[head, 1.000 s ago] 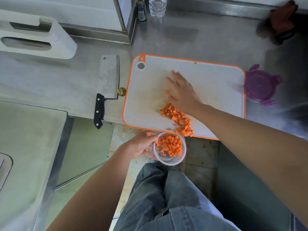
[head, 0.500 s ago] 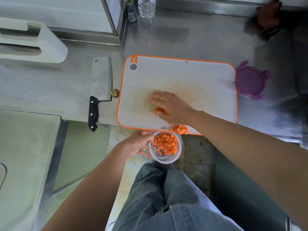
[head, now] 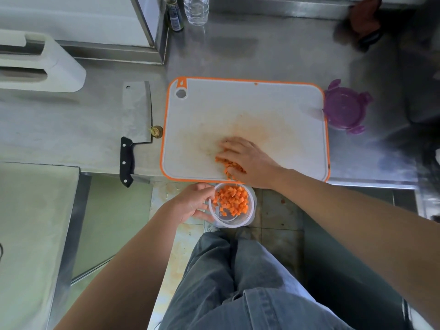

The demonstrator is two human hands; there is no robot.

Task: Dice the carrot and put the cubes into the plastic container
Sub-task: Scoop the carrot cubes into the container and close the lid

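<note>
My right hand (head: 245, 160), fingers flat together, now rakes the last cubes (head: 229, 166) back to the board (head: 238, 110) edge, above the container (head: 226, 221) my left hand (head: 190, 202) grips; I reckon nearly done

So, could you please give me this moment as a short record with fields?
left hand: holds the plastic container just off the near edge of the cutting board
right hand: open on the board, against the loose carrot cubes
container contents: carrot cubes, partly filled
cleaver: on the counter, left of the board
purple lid: right of the board
</note>
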